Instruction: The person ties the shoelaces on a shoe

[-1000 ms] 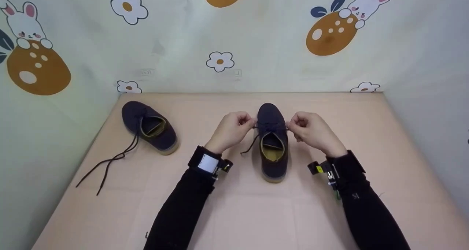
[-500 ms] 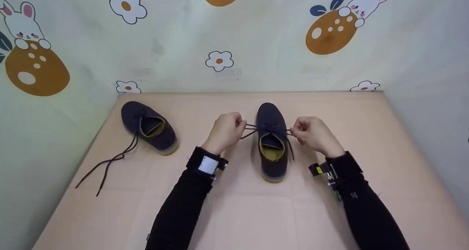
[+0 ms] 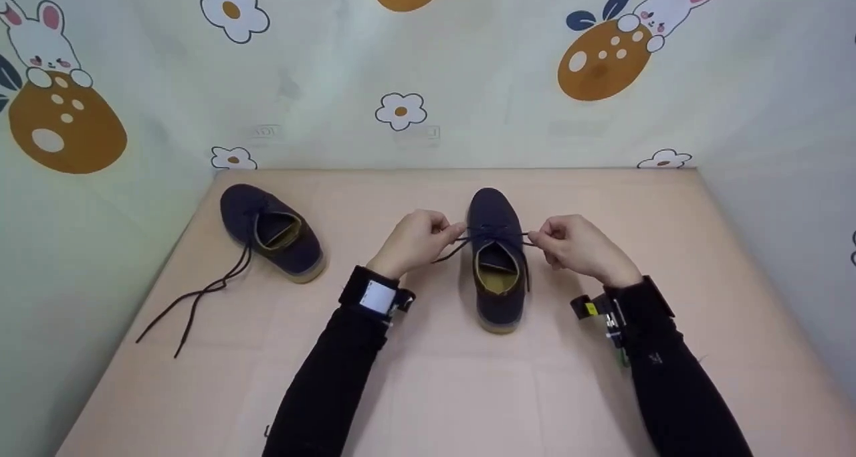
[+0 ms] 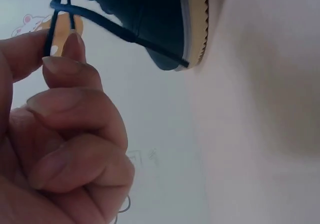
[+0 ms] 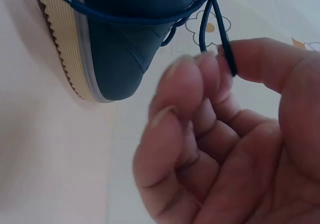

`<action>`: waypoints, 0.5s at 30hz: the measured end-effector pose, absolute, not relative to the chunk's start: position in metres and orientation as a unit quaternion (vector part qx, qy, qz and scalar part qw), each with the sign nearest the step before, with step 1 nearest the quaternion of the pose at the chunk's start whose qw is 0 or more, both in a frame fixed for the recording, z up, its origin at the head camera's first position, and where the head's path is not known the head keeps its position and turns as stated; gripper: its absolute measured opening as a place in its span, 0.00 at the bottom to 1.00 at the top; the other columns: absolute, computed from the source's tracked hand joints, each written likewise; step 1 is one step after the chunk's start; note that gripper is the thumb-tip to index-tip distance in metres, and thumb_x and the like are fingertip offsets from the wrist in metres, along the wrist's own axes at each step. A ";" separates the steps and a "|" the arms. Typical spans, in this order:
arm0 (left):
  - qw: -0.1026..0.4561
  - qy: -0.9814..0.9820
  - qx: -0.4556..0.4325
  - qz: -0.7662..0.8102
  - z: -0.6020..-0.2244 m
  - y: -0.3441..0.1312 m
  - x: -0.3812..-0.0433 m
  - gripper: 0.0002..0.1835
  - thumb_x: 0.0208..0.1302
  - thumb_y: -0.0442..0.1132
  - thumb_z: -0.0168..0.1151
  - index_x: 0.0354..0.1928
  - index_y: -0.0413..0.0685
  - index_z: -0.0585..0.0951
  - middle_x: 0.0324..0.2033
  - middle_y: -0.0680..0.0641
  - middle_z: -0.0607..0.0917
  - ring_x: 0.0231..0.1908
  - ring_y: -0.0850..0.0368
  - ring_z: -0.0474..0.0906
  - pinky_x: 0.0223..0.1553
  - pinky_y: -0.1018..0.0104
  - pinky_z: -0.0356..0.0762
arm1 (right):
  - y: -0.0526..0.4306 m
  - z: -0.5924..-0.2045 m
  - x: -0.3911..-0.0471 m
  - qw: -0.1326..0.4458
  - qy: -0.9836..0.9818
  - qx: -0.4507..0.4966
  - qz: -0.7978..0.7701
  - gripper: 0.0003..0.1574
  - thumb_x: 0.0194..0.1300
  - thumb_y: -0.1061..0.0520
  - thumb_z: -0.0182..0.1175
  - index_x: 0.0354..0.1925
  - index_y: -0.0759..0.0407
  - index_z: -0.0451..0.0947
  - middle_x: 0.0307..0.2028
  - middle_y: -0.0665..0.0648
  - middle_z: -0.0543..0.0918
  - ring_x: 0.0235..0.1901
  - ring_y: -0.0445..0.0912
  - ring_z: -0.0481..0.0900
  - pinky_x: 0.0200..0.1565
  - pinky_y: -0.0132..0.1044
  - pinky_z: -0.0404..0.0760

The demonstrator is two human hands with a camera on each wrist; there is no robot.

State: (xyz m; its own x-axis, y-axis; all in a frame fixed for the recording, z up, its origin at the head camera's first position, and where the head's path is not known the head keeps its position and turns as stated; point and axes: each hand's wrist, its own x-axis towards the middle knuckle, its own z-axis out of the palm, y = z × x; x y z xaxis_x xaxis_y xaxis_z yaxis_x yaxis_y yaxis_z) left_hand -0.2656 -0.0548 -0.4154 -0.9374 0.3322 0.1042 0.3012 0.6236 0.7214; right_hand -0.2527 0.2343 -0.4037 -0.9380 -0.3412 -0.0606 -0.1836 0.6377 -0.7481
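Note:
A dark navy lace-up shoe [image 3: 501, 308] stands on the table, toe pointing away, between my two hands. My left hand [image 3: 416, 243] pinches a loop of its shoelace [image 4: 107, 23] between thumb and fingertips, close by the shoe's left side. On the other side, my right hand [image 3: 583, 246] pinches a second loop, both strands running back to the knot in the right wrist view. A loose lace end hangs down on each side of the shoe. The remaining fingers of both hands are curled in.
Another navy shoe [image 3: 239, 206] lies at an angle on the left, its long untied laces [image 3: 194, 295] trailing toward the front left. A pale pink cloth covers the table [image 3: 455, 403]. Patterned fabric walls [image 3: 321, 62] enclose the back and sides.
My hands drew apart, pulling the loops outward; my left hand then came back toward the shoe, while the right stays slightly farther out. A lace end now hangs at the shoe's right.

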 end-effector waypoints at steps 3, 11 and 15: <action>0.011 0.899 0.180 0.400 -0.418 -0.053 -0.267 0.21 0.73 0.51 0.57 0.22 0.50 0.79 0.16 0.57 0.72 0.23 0.58 0.69 0.28 0.65 0.66 | 0.235 -0.406 -0.253 0.113 0.899 -0.159 -0.393 0.22 0.75 0.49 0.54 0.25 0.60 0.74 0.16 0.50 0.74 0.17 0.43 0.69 0.22 0.32 0.65; -0.063 0.883 0.218 0.410 -0.413 -0.055 -0.264 0.20 0.72 0.44 0.59 0.19 0.50 0.73 0.14 0.58 0.65 0.20 0.60 0.63 0.26 0.65 0.60 | 0.232 -0.403 -0.251 0.023 0.892 -0.160 -0.421 0.23 0.74 0.53 0.55 0.21 0.57 0.74 0.14 0.53 0.74 0.17 0.48 0.73 0.24 0.35 0.66; -0.093 0.891 0.216 0.388 -0.411 -0.056 -0.262 0.20 0.70 0.42 0.60 0.18 0.50 0.72 0.15 0.58 0.66 0.20 0.60 0.63 0.25 0.66 0.59 | 0.231 -0.403 -0.250 -0.015 0.894 -0.156 -0.420 0.22 0.72 0.56 0.56 0.19 0.57 0.73 0.13 0.52 0.74 0.17 0.48 0.73 0.22 0.35 0.65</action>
State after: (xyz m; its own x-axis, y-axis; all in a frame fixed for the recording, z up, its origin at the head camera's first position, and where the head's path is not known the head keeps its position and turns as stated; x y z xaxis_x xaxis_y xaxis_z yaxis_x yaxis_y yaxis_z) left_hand -0.2623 -0.0562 -0.4111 -0.8896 0.3119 0.3337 0.4567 0.6066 0.6507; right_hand -0.2502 0.2308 -0.4031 -0.9506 -0.2673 0.1577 -0.2921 0.5983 -0.7462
